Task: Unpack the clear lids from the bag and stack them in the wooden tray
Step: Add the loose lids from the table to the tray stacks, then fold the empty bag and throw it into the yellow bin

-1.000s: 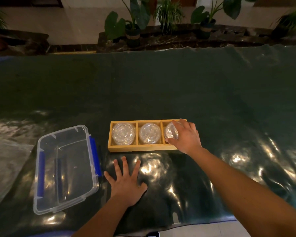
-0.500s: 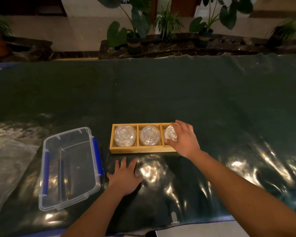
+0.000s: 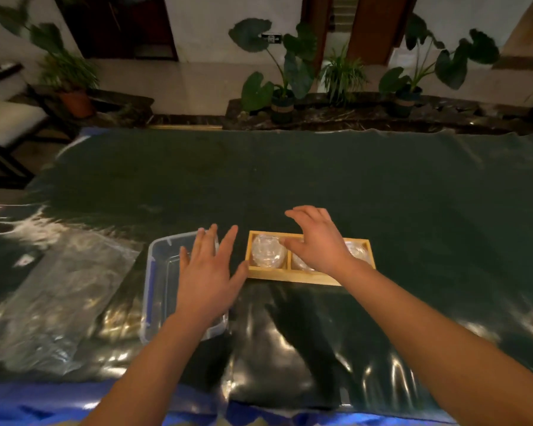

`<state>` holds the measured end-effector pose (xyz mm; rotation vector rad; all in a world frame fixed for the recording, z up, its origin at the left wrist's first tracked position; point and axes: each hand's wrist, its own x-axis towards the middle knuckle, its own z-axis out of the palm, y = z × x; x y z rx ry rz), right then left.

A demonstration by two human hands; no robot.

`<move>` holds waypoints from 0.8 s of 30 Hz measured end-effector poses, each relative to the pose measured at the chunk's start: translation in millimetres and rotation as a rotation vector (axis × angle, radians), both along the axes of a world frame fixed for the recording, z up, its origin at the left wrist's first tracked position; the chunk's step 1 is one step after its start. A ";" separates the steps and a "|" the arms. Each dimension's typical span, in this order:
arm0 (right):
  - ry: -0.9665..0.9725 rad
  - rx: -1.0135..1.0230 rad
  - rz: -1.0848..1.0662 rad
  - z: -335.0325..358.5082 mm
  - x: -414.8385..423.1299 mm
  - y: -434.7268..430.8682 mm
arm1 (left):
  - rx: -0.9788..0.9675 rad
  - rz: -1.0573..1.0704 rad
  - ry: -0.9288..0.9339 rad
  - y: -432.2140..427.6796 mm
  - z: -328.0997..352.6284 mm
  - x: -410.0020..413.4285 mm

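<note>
A wooden tray [image 3: 293, 276] with three compartments lies on the dark green cover. Stacks of clear lids [image 3: 266, 255] fill its compartments; the middle and right stacks are partly hidden. My right hand [image 3: 316, 241] hovers over the tray's middle compartment, fingers spread, holding nothing. My left hand [image 3: 208, 272] is raised with fingers apart between the tray and a clear plastic box [image 3: 160, 281], and holds nothing. A flat clear plastic bag [image 3: 59, 290] lies at the left.
The clear box has blue clips and sits just left of the tray, partly under my left hand. The shiny green cover [image 3: 320, 179] spans the table. Potted plants [image 3: 282, 103] line a ledge beyond the far edge. A chair [image 3: 3, 127] stands far left.
My right hand left the right compartment and now hangs over the middle one. My left hand lifted off the table and moved up beside the box. The camera tilted up and shifted left.
</note>
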<state>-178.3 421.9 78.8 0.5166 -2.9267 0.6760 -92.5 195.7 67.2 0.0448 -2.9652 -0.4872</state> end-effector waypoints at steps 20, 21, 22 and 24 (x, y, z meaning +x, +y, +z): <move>-0.059 -0.038 0.361 30.5 27.1 -221.0 | -0.018 0.430 -0.053 -192.2 14.5 92.5; -0.073 -0.033 0.377 27.3 29.7 -232.4 | -0.023 0.449 -0.058 -200.6 12.5 97.3; -0.090 -0.027 0.390 23.6 32.2 -243.3 | -0.024 0.467 -0.060 -208.5 10.5 101.8; -0.116 -0.013 0.416 15.2 35.8 -264.3 | -0.026 0.503 -0.070 -223.4 6.1 109.8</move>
